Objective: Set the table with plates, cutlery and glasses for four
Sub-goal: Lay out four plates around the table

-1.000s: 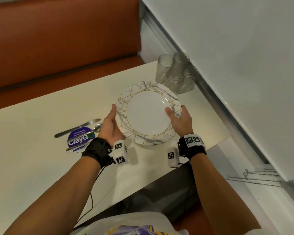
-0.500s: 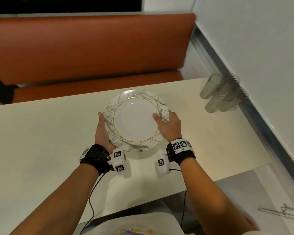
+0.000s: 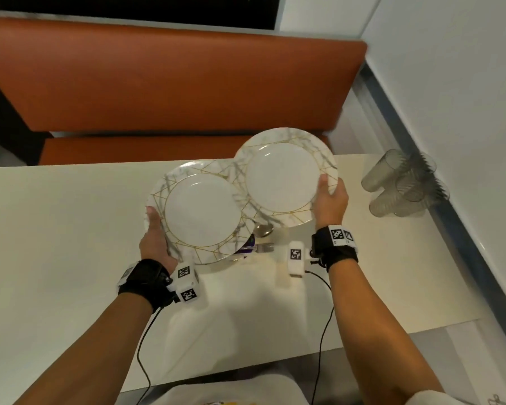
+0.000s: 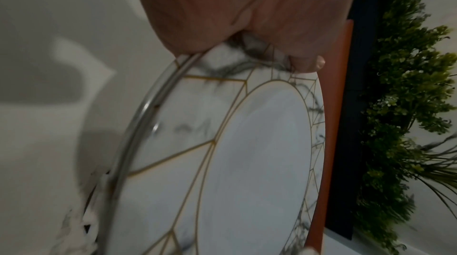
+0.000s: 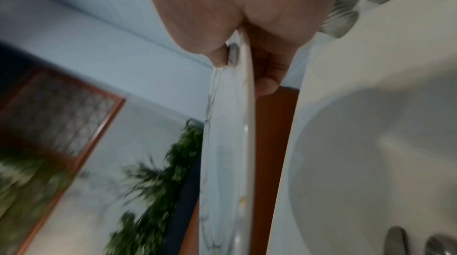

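From the head view, you are splitting the stack: where both hands were carrying one pile half a second ago, your right hand [image 3: 330,201] is now lifting a round marble-patterned plate with gold lines [image 3: 284,176] up and away toward the far right of the cream tabletop [image 3: 56,244]. Your left hand [image 3: 155,241] is gripping the remaining marble plates [image 3: 200,213] low over the middle. Steel cutlery [image 3: 262,230] is peeking out beneath them, and the ribbed clear glasses [image 3: 403,182] are waiting by the wall, unplaced.

At the left wrist, your thumb [image 4: 306,64] is clamping the rim, and a second edge is showing underneath.

At the right wrist, your fingers [image 5: 265,83] are curling under one plate alone. Judging by this, placing is just starting.
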A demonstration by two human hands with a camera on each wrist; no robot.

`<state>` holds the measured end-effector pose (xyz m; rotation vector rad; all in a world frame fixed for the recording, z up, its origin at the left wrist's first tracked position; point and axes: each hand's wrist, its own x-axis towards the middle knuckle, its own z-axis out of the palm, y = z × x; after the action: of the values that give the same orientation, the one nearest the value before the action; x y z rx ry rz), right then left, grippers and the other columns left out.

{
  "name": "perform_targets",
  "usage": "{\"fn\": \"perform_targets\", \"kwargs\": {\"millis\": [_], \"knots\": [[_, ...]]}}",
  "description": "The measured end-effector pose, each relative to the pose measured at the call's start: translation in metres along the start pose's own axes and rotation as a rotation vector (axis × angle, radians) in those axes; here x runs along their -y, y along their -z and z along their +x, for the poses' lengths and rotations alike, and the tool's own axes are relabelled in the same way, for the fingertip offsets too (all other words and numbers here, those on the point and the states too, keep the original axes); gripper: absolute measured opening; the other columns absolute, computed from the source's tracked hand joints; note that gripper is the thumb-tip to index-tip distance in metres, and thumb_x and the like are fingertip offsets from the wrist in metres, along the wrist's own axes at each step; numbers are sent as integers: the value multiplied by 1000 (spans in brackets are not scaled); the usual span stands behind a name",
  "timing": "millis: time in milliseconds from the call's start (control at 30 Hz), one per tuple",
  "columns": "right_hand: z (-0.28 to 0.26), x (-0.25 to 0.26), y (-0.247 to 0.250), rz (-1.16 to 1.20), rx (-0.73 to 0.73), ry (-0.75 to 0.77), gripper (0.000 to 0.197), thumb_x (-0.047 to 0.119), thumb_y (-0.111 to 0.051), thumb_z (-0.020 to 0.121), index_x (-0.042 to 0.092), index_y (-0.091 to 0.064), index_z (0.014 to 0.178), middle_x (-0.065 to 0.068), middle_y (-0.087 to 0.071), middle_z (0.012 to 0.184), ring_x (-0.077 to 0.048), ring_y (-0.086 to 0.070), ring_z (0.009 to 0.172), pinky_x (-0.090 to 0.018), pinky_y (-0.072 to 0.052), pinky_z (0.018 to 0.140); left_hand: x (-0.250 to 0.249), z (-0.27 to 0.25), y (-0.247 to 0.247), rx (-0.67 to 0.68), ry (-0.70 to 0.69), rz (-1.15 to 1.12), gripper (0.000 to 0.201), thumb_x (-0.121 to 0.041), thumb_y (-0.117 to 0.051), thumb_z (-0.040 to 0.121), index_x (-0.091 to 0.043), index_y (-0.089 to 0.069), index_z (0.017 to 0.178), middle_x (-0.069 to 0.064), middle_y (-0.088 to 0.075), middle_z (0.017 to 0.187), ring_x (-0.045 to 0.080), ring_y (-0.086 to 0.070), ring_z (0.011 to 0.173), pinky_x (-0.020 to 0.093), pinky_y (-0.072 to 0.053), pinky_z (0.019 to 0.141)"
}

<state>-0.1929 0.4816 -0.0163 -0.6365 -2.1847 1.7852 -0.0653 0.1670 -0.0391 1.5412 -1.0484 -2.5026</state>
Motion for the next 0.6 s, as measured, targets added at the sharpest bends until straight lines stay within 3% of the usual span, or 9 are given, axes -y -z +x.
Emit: {"fn": "perform_targets", "kwargs": {"millis": [100,200,267,367,467,533,600], "knots": [[44,-30,10,86,-49,-143,37,39,-58,95,23,-66,127,1,-69,125,-20,-64,116,-44,-51,106,5,6,0,-97,-41,-5,97,-86,-78,54,-23,-69,127,4,-76,116,35,-71,107,68,-56,89],[81,-67,20,67,17,-234,17,36,-63,89,41,-71,103,5,-72,117,-21,-66,111,-49,-53,102,10,2,-5,-155,-36,-40,104,-88,-80,48,-24,-69,129,4,-75,121,35,-70,108,71,-54,90],[94,-86,22,-17,66,-275,12,36,-64,84,42,-70,92,3,-73,112,-25,-67,107,-51,-55,98,14,1,-8,-200,-48,-57,110,-88,-81,46,-25,-65,135,3,-72,126,36,-68,109,73,-52,89],[105,-104,21,-142,108,-335,21,30,-63,91,28,-68,112,-4,-70,119,-29,-65,109,-50,-54,99,20,-4,-17,-263,-56,-73,114,-88,-80,47,-25,-61,140,1,-67,132,36,-65,114,75,-51,89],[114,-121,23,-264,136,-434,50,34,-62,94,19,-53,141,-8,-58,141,-33,-57,125,-51,-50,105,23,-11,-25,-284,-53,-72,110,-88,-76,54,-27,-57,143,1,-63,126,36,-62,113,76,-50,90],[120,-130,22,-321,146,-486,58,36,-62,94,16,-48,147,-9,-54,145,-35,-55,128,-50,-48,107,25,-14,-29,-288,-55,-67,107,-88,-76,56,-28,-57,143,0,-64,125,36,-61,118,77,-49,91],[125,-137,22,-382,161,-513,58,38,-62,93,14,-49,145,-11,-56,143,-35,-56,126,-50,-49,106,27,-17,-35,-304,-56,-39,103,-87,-73,63,-27,-55,145,2,-63,136,36,-59,125,74,-49,96]]}}
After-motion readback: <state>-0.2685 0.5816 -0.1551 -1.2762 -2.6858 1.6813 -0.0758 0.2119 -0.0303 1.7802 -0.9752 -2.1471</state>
